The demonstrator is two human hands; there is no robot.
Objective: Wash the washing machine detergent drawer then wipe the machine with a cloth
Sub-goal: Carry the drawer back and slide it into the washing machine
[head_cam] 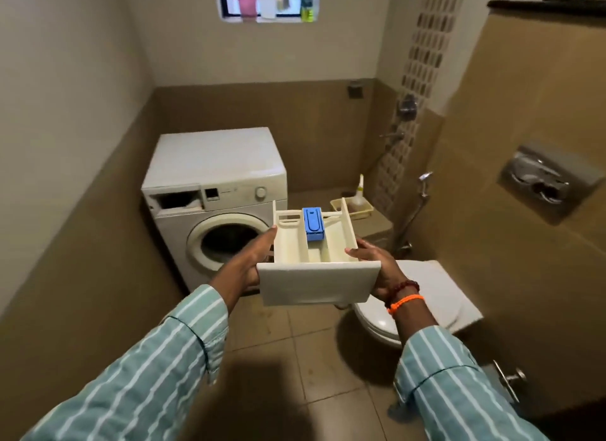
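I hold the cream detergent drawer [314, 285] level in front of me, its flat front panel toward me and a blue insert [313, 223] in its middle compartment. My left hand [252, 260] grips the drawer's left side and my right hand [377, 266] grips its right side. The white front-loading washing machine [216, 165] stands against the back wall, with an open dark slot [175, 201] at its top left where the drawer fits. No cloth is in view.
A white toilet [426, 309] with its lid down is at the right, a hand sprayer [424, 181] and taps [406, 107] on the tiled wall. A yellow tray [355, 211] with a bottle sits behind the drawer. A flush plate [541, 181] and a door handle [511, 380] are on the right.
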